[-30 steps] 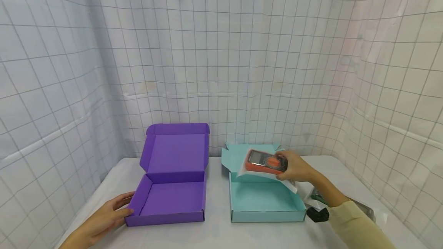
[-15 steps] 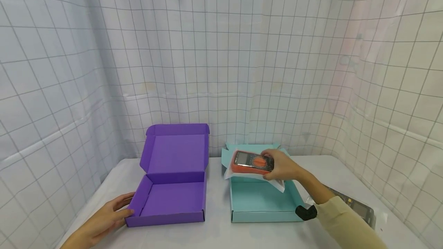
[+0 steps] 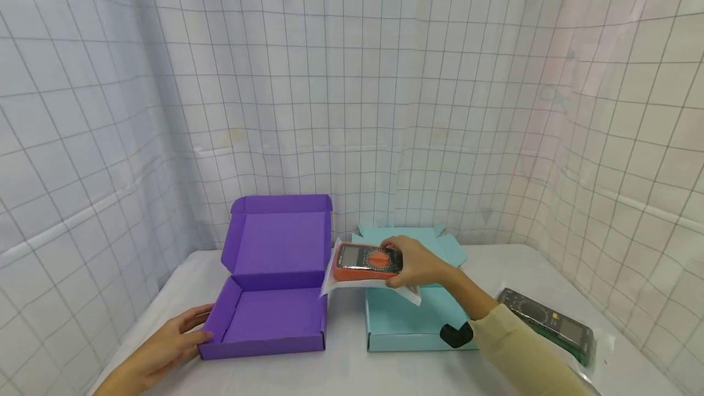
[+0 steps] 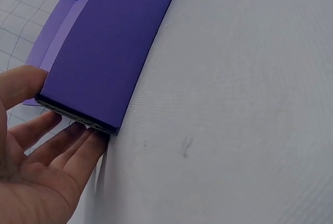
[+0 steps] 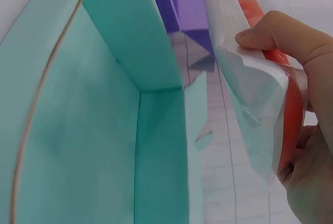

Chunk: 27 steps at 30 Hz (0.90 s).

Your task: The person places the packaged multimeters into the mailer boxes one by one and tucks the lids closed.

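My right hand grips an orange-and-black multimeter by its right end. The meter is in a clear plastic bag and faces up, held above the gap between two open boxes. In the right wrist view, the thumb presses the bag against the meter's orange side. At the left, my left hand holds the side wall of a purple cardboard box, thumb at the rim and fingers on the outside. That wall's lower part fills the upper left wrist view. Nothing lies in the purple box.
A teal box stands open to the right, its lid leaning back; my right forearm crosses over it. Beyond it on the white table lies a second bagged multimeter, black and green. A gridded white curtain surrounds the table.
My right hand has carried the orange multimeter leftward from over the teal box toward the purple box. This uncovers the green multimeter at the right. My left hand stays where it was.
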Each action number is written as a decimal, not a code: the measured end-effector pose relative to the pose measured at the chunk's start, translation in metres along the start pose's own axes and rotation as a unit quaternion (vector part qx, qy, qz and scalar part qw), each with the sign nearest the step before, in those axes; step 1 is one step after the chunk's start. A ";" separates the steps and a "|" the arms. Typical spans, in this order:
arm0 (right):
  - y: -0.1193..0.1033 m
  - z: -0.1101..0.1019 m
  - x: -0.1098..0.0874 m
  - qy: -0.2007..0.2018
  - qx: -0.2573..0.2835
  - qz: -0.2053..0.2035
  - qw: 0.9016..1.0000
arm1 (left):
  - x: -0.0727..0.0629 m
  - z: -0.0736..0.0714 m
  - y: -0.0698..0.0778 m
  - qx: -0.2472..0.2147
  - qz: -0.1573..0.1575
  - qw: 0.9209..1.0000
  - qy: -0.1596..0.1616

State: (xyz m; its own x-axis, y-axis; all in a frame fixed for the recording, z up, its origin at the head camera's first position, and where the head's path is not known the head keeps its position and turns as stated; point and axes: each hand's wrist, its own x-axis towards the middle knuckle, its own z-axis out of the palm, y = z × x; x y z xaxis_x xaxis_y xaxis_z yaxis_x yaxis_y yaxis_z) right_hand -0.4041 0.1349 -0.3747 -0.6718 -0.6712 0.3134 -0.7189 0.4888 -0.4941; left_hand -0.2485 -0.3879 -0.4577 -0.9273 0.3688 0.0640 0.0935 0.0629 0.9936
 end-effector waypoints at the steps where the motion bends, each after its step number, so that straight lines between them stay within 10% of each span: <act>1: -0.003 0.003 0.004 -0.002 -0.002 -0.003 1.000 | 0.000 0.000 0.000 0.001 -0.003 1.000 0.002; 27: -0.059 0.071 0.068 -0.085 -0.044 -0.070 0.993 | 0.001 0.002 0.005 0.025 -0.048 0.998 0.010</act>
State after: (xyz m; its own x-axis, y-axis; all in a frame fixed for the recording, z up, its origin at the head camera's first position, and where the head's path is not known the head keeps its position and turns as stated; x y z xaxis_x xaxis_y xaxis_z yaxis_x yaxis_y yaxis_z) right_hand -0.3946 0.0210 -0.3824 -0.5292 -0.8167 0.2301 -0.8213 0.4249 -0.3806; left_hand -0.2479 -0.3857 -0.4534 -0.9396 0.3410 -0.0298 0.0208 0.1439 0.9894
